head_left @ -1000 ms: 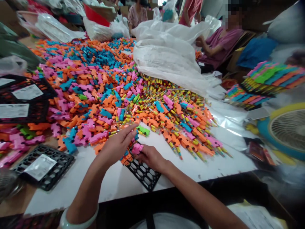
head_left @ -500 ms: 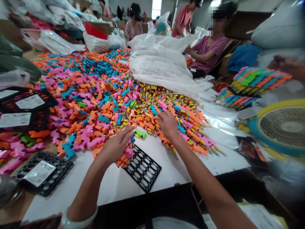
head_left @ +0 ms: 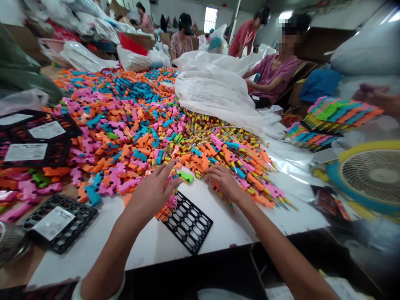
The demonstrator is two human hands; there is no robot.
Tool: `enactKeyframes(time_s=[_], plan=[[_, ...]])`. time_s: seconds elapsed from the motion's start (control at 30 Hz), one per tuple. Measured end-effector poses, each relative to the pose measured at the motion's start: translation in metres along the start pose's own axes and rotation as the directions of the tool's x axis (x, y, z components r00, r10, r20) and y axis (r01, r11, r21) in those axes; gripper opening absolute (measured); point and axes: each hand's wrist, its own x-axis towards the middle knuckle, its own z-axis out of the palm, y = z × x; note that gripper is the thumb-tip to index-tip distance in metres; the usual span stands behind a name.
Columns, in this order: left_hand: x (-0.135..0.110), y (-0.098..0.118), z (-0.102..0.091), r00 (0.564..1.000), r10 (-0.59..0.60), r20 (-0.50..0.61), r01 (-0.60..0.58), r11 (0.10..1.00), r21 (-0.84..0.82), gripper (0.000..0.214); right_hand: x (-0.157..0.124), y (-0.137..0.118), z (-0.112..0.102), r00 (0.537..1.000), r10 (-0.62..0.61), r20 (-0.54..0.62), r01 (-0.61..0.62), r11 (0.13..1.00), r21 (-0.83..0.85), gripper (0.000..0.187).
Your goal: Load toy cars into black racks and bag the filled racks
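My left hand is over the far left end of a black grid tray, fingers stretched out and thumb apart. Orange and pink car-shaped pieces stand in that end of the tray, partly hidden by the hand. My right hand is at the near edge of a heap of pencils with car-shaped toppers, its fingers curled together. Orange toppers lie against those fingers; what is between the fingertips is hidden. A green car-shaped piece lies on the white table sheet between the hands.
A large heap of loose car-shaped pieces spreads to the left and back. Black trays with white labels lie at the left. White sacking covers part of the heap. At right are filled trays and a fan. Co-workers sit and stand behind.
My right hand has drawn back slightly toward me from the heap, its fingers more curled. My left hand's fingers have spread from the thumb over the tray. The view has shifted slightly.
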Motion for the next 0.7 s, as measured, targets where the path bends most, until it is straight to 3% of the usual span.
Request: enactKeyframes(time_s=[0.1, 0.2, 0.3, 0.4, 0.47, 0.53, 0.6, 0.7], plan=[[-0.001, 0.005, 0.003, 0.998, 0.035, 0.048, -0.037, 0.998, 0.049, 0.062, -0.013, -0.005, 0.007, 0.963, 0.249, -0.103, -0.252, 0.968, -0.012, 0.024], [0.0, 0.007, 0.006, 0.997, 0.014, 0.073, -0.017, 0.999, 0.046, 0.06, -0.011, -0.018, 0.015, 0.875, 0.481, -0.056, -0.484, 0.863, -0.142, 0.022], [-0.001, 0.008, 0.006, 0.996, -0.01, 0.084, 0.007, 0.999, 0.045, 0.057, -0.002, -0.028, 0.019, 0.793, 0.609, 0.004, -0.595, 0.775, -0.212, 0.024], [-0.002, 0.01, 0.004, 0.996, -0.023, 0.08, 0.02, 0.999, 0.039, 0.055, 0.003, -0.029, 0.018, 0.721, 0.693, 0.008, -0.692, 0.721, -0.048, 0.013], [-0.002, 0.01, 0.004, 0.997, -0.015, 0.076, 0.013, 1.0, 0.024, 0.054, 0.002, -0.033, 0.019, 0.69, 0.723, 0.035, -0.712, 0.669, 0.216, 0.011], [-0.003, 0.009, 0.005, 0.997, 0.0, 0.071, 0.0, 1.0, 0.003, 0.054, 0.001, -0.044, 0.023, 0.692, 0.703, 0.164, -0.66, 0.524, 0.538, 0.017], [-0.002, 0.007, 0.006, 0.998, 0.01, 0.062, -0.008, 1.0, -0.019, 0.054, 0.001, -0.061, 0.033, 0.744, 0.579, 0.335, -0.57, 0.287, 0.77, 0.024], [-0.002, 0.005, 0.008, 0.999, 0.012, 0.053, -0.011, 0.999, -0.031, 0.054, 0.006, -0.089, 0.05, 0.817, 0.351, 0.457, -0.488, -0.002, 0.873, 0.025]])
